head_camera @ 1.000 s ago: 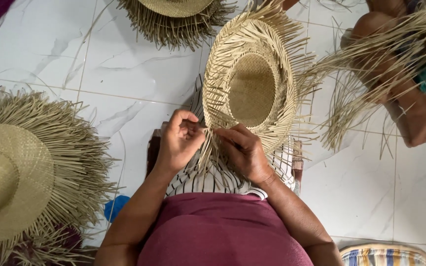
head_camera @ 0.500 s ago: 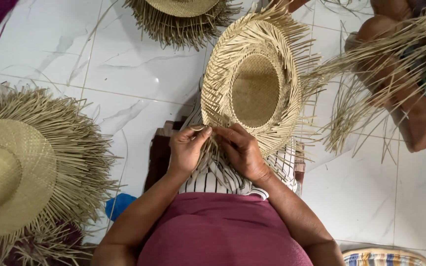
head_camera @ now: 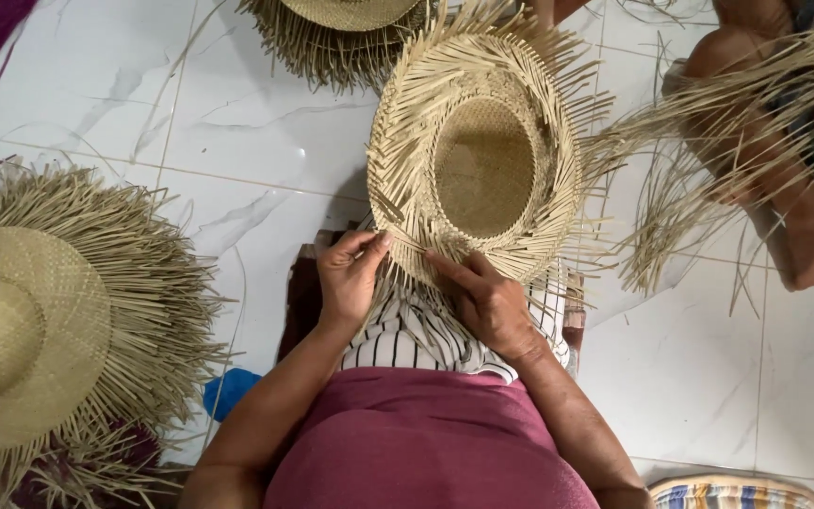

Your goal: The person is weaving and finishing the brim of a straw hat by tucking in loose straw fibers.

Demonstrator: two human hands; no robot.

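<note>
Loose straw strands at the near brim of an unfinished straw hat (head_camera: 482, 160) are pinched by the left hand (head_camera: 350, 278) and the right hand (head_camera: 487, 302).

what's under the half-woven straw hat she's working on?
Under the half-woven straw hat: striped cloth over the lap, white tiled floor beyond. Both hands grip its near brim. The support beneath the cloth is hidden.

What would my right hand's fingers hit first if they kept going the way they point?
The right hand points up-left along the unfinished straw hat; its fingers already touch the brim's loose strands, probably meeting the left hand next.
</note>
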